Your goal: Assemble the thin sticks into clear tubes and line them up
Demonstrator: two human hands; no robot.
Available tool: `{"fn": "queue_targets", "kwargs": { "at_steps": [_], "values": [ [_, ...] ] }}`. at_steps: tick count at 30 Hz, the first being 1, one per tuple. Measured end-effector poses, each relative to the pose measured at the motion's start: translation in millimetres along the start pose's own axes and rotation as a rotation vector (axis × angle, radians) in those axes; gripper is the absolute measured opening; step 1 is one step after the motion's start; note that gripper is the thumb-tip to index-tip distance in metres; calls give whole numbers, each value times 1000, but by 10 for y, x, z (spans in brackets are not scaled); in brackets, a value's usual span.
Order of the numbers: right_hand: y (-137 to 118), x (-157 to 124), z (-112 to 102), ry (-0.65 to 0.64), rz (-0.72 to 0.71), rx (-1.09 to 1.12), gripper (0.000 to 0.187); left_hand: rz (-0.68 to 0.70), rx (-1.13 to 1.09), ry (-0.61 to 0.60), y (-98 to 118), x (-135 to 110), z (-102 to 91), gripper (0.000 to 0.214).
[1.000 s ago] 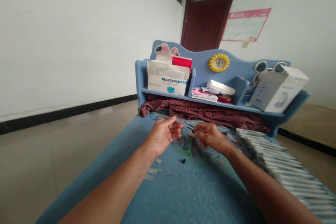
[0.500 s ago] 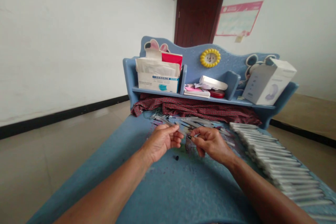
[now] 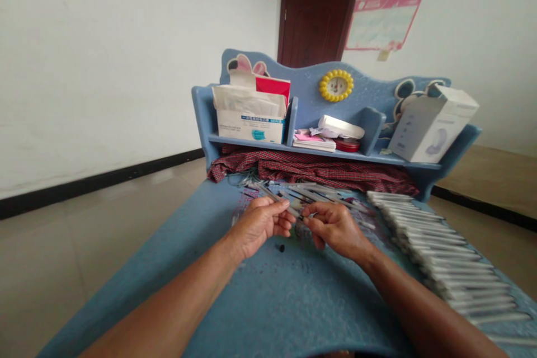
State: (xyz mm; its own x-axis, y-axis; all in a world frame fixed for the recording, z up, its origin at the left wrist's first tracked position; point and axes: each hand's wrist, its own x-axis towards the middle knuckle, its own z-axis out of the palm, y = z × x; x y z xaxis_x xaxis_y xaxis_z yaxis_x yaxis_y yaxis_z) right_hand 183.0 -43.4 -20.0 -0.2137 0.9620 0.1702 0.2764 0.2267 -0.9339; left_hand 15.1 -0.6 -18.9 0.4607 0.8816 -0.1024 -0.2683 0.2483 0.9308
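Observation:
My left hand (image 3: 265, 224) holds a clear pen barrel (image 3: 295, 213) between thumb and fingers, slanting down toward the right. Across from it, my right hand (image 3: 331, 227) is closed in a pinch on a small dark pen part (image 3: 301, 218) at the barrel's near end. Whether the part is inside the barrel or only against it, I cannot tell. On the blue table (image 3: 268, 302) below the hands lies a small black cap (image 3: 281, 248). Loose pen parts (image 3: 310, 191) are scattered just beyond my fingers.
Clear pens (image 3: 444, 251) are piled in a long row along the right side. A red checked cloth (image 3: 319, 170) lies under the shelf (image 3: 371, 131) at the back. The shelf holds a mask box (image 3: 249, 126), papers (image 3: 312, 144) and a white box (image 3: 432, 126).
My hands have come slightly closer, bringing the dark part in my right hand up to the end of the pen barrel. The view has tilted down a little.

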Motion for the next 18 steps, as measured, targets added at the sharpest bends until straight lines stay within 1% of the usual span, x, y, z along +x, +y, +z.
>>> {"fn": "queue_targets", "kwargs": {
  "at_steps": [8, 11, 14, 18],
  "values": [
    [63, -21, 112, 174, -76, -45, 21, -14, -64, 7, 15, 2, 13, 9],
    [83, -37, 123, 220, -170, -182, 20, -21, -77, 27, 13, 4, 19, 9],
    [89, -51, 122, 248, -256, -325, 20, -23, -82, 38, 16, -4, 34, 10],
    [113, -55, 139, 246, -266, -341, 17, -22, -67, 34, 28, -14, 48, 10]
  ]
}}
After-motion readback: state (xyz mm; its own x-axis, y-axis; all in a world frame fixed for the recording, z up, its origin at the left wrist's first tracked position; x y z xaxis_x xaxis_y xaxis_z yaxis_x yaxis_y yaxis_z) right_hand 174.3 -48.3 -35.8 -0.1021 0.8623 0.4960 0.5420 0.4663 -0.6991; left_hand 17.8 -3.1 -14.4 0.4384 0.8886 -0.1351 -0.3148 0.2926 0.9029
